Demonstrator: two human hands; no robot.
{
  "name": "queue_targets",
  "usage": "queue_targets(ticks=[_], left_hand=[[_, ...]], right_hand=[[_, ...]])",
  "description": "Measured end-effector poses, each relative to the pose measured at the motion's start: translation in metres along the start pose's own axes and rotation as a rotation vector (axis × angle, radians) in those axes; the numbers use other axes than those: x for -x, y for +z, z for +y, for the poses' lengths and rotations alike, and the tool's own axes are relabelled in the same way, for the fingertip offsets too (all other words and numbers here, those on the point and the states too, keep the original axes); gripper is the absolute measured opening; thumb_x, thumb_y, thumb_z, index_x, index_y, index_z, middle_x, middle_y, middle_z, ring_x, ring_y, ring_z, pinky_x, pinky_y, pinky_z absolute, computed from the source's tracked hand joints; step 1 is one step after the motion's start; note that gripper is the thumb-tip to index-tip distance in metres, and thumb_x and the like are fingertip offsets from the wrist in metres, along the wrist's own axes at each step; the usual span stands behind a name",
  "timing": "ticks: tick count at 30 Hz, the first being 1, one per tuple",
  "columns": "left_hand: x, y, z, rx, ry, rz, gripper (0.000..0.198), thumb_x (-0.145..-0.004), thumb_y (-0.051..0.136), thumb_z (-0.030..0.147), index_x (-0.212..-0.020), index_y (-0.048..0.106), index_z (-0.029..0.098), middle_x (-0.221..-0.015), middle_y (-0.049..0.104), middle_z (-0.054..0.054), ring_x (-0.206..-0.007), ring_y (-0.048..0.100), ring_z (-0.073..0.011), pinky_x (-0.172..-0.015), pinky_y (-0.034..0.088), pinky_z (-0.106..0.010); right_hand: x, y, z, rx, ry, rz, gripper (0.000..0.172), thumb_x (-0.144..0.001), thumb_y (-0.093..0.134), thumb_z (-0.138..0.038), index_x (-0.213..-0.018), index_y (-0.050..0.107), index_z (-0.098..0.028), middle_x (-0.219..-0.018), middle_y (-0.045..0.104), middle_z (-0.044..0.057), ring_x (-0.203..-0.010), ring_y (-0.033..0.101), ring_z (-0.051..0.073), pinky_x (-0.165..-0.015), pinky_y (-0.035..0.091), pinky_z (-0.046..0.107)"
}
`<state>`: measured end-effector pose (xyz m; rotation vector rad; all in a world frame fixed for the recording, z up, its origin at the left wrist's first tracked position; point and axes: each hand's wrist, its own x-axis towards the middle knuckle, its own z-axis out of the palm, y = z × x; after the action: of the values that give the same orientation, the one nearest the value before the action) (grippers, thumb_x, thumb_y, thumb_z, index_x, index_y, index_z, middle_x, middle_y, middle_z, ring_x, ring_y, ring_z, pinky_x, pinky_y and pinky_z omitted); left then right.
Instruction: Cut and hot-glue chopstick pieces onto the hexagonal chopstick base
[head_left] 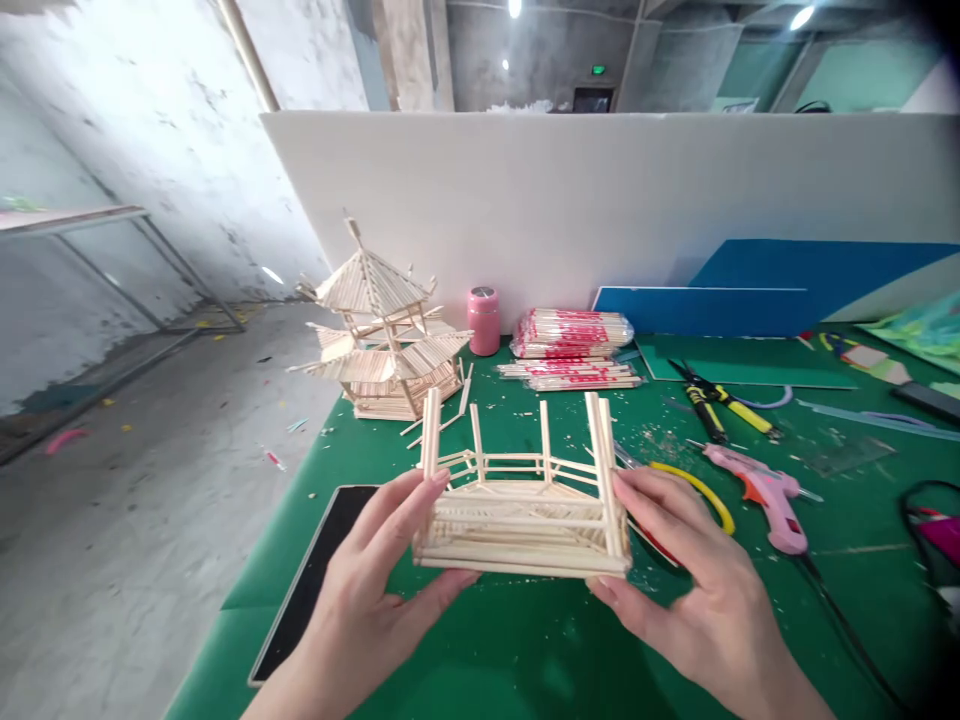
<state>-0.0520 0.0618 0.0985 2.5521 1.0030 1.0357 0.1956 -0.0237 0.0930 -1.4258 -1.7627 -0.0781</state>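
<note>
Between my two hands is a wooden stick model base (517, 535), with upright posts at its corners and a low railing around it. My left hand (375, 575) grips its left end, fingers on the side and thumb under the front edge. At the right end my right hand (690, 570) holds it the same way. Behind it on the table stands a pagoda model (382, 345) of similar sticks, with two tiers of roof. A few loose sticks lean by its right side. Something with a yellow curved handle (701, 490) lies partly hidden behind my right hand.
A pink glue gun (772, 495) with a black cord and yellow-black pliers (724, 400) lie to the right. Bagged sticks (574, 335) and a pink can (484, 322) stand at the back. A dark tablet-like panel (311, 580) lies left on the green table (540, 650).
</note>
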Motion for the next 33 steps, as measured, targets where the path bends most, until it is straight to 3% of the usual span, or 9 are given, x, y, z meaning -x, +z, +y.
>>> queue_targets(ticks=[7, 14, 22, 33], left_hand=[[0.007, 0.006, 0.004, 0.021, -0.156, 0.068, 0.079, -0.073, 0.064, 0.036, -0.137, 0.019, 0.025, -0.119, 0.054, -0.011, -0.108, 0.055, -0.0257, -0.090, 0.048, -0.040], [0.002, 0.004, 0.013, 0.017, -0.080, 0.064, 0.064, -0.070, 0.068, 0.033, -0.126, 0.037, 0.024, -0.123, 0.047, -0.013, -0.111, 0.051, -0.0260, -0.086, 0.050, -0.038], [0.004, 0.009, 0.009, -0.014, -0.016, 0.104, 0.059, -0.071, 0.067, 0.033, -0.123, 0.041, 0.025, -0.115, 0.054, -0.010, -0.101, 0.057, -0.0258, -0.079, 0.052, -0.034], [0.010, 0.012, 0.007, -0.018, -0.023, 0.105, 0.060, -0.071, 0.068, 0.029, -0.124, 0.041, 0.026, -0.116, 0.051, -0.008, -0.103, 0.055, -0.0239, -0.084, 0.050, -0.032]], right_hand=[[0.008, 0.005, 0.008, 0.030, -0.050, 0.029, 0.054, -0.076, 0.060, -0.030, -0.126, 0.045, -0.018, -0.118, 0.049, 0.010, -0.106, 0.048, 0.027, -0.088, 0.042, 0.039], [0.022, 0.004, 0.018, 0.034, -0.015, 0.007, 0.058, -0.075, 0.061, -0.033, -0.128, 0.044, -0.019, -0.121, 0.048, 0.010, -0.108, 0.048, 0.029, -0.087, 0.045, 0.041], [0.022, 0.001, 0.015, -0.044, 0.026, -0.014, 0.062, -0.073, 0.064, -0.030, -0.130, 0.042, -0.024, -0.124, 0.046, 0.010, -0.111, 0.047, 0.030, -0.092, 0.042, 0.048], [0.017, -0.001, 0.012, -0.097, 0.010, -0.012, 0.062, -0.072, 0.065, -0.028, -0.130, 0.042, -0.024, -0.122, 0.048, 0.011, -0.112, 0.046, 0.030, -0.088, 0.045, 0.048]])
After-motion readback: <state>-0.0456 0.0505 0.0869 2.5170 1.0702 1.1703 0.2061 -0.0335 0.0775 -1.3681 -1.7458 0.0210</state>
